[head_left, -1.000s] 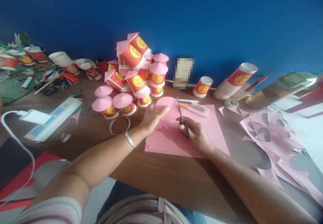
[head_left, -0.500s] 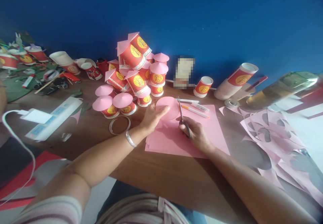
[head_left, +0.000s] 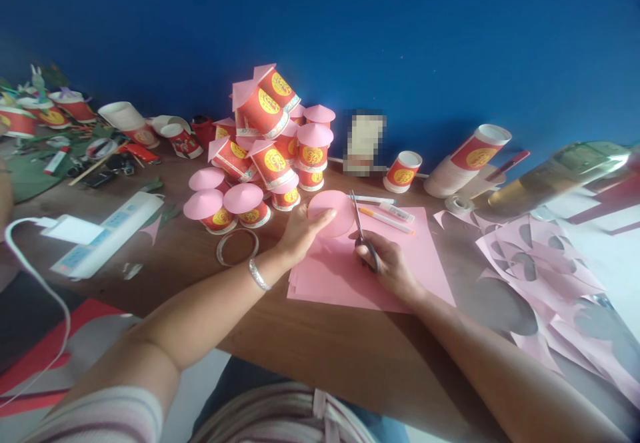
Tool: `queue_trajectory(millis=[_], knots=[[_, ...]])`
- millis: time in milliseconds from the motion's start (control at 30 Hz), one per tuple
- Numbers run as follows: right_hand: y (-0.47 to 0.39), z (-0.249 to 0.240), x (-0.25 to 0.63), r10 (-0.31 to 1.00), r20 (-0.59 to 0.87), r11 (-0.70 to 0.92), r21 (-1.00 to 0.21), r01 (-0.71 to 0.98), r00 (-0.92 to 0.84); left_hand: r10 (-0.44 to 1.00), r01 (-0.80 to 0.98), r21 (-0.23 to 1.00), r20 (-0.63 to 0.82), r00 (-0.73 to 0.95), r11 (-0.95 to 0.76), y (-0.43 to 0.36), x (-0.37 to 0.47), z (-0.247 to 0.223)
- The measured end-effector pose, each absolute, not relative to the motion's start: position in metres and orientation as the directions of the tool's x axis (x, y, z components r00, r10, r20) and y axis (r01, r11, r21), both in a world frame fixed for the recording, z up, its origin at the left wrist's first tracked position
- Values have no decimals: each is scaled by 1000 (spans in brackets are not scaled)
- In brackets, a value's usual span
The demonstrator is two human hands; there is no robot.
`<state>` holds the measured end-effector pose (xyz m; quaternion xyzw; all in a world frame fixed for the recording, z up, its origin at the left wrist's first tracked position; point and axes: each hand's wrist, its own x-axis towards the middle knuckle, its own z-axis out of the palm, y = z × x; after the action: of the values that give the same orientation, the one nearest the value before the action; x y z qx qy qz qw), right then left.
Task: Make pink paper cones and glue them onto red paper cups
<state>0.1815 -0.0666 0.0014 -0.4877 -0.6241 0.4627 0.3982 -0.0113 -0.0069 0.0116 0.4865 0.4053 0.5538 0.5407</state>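
My left hand [head_left: 301, 233] pinches a round pink paper disc [head_left: 333, 206] with the thumb on top. The disc is held above a stack of pink paper sheets [head_left: 400, 283] on the wooden table. Scissors [head_left: 361, 228] are in my right hand [head_left: 387, 260], their blades pointing up beside the disc's right edge. Whether the blades touch the paper I cannot tell. Two markers, one with an orange barrel [head_left: 387, 220], lie at the top of the sheets near a small whitish item [head_left: 397, 212].
Red paper cups with pink cone tops [head_left: 270, 163] are piled behind my left hand. A power strip [head_left: 107, 236] and a roll of tape [head_left: 237, 248] lie left. Paper offcuts [head_left: 545, 263], a cup stack [head_left: 467, 160] and a bottle [head_left: 555, 173] are to the right.
The disc has turned very slightly in my left hand. Both hands and the scissors stay in nearly the same place.
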Motion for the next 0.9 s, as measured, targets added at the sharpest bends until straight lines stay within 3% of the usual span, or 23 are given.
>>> queue_trajectory(millis=[133,900], knots=[[-67,2,181,980,33,83,-965,249,-198,987,-197,979,86,133,-59,-4,-14,6],[-66,5,181,978,39,82,-974,210,-204,989,-177,981,99,113,-78,-4,-15,5]])
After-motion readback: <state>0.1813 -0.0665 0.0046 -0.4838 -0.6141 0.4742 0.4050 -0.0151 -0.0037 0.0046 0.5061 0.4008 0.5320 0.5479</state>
